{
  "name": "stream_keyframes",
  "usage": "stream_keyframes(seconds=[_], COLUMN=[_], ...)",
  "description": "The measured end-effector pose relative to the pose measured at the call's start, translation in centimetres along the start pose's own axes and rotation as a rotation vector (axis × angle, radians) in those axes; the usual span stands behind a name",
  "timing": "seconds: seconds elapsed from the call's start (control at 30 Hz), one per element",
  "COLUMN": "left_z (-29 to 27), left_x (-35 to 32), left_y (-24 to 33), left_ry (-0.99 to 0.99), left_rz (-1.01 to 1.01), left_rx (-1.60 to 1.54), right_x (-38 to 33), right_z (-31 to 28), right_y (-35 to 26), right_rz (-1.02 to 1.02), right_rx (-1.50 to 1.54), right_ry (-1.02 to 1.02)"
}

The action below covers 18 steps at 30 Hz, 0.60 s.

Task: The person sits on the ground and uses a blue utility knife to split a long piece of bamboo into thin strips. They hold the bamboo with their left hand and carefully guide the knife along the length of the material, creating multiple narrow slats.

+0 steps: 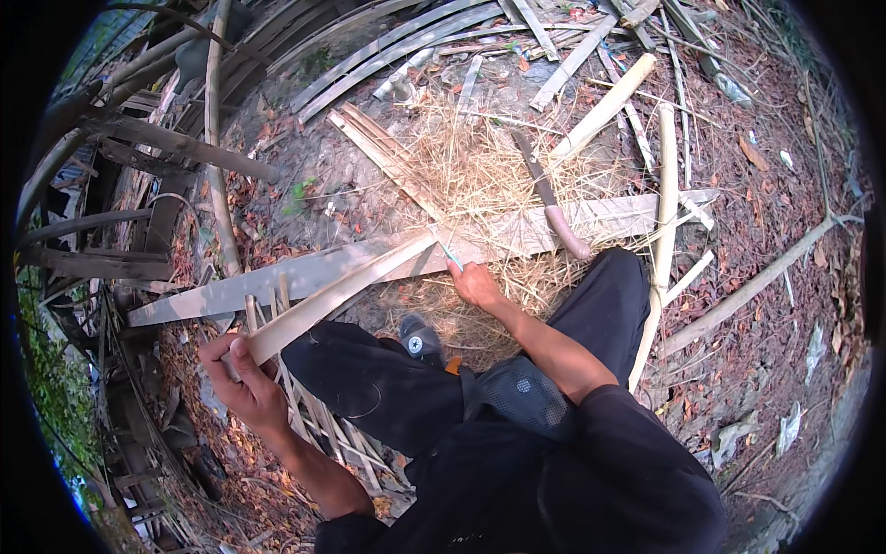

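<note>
My left hand is closed around the near end of a pale, flat wooden slat, thumb on top. The slat slants up and right, its far end over a long grey plank lying crosswise on the ground. At that far end, my right hand pinches a thin teal, pen-like stick, its tip close to the slat. Whether the tip touches the wood I cannot tell. A machete with a brown handle lies across the plank, right of my right hand.
Straw-like shavings cover the ground beyond the plank. Split strips lie to the left of them. A thick pale pole and an upright-lying pole rest at right. Weathered timbers crowd the left side. Thin sticks lie beside my left leg.
</note>
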State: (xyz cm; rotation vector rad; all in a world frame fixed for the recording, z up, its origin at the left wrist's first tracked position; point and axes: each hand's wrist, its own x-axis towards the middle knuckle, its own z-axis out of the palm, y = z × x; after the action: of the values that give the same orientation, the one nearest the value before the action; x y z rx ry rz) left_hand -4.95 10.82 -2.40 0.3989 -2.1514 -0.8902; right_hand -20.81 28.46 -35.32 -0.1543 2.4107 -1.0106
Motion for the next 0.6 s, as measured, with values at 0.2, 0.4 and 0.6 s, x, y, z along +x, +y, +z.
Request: stream_keyframes(seconds=[0.2,0.4,0.6], left_z=[0.0,-1.0,-0.6], left_x=[1.1,0.3,-0.2], left_y=[0.6,-0.7,-0.6], left_ry=[-0.026,-0.012,-0.053], left_rz=[0.02,-0.021,0.054], left_rx=[0.107,0.014,-0.004], right_x=[0.0,-0.7,0.5], right_z=[-0.9,-2.6,-1.3], right_y=[3.3,3.6,0.7], right_rz=[0.111,0.049,-0.047], right_rx=[-0.033,-0.031,0.052], right_ry=[-0.048,-0.035,0.015])
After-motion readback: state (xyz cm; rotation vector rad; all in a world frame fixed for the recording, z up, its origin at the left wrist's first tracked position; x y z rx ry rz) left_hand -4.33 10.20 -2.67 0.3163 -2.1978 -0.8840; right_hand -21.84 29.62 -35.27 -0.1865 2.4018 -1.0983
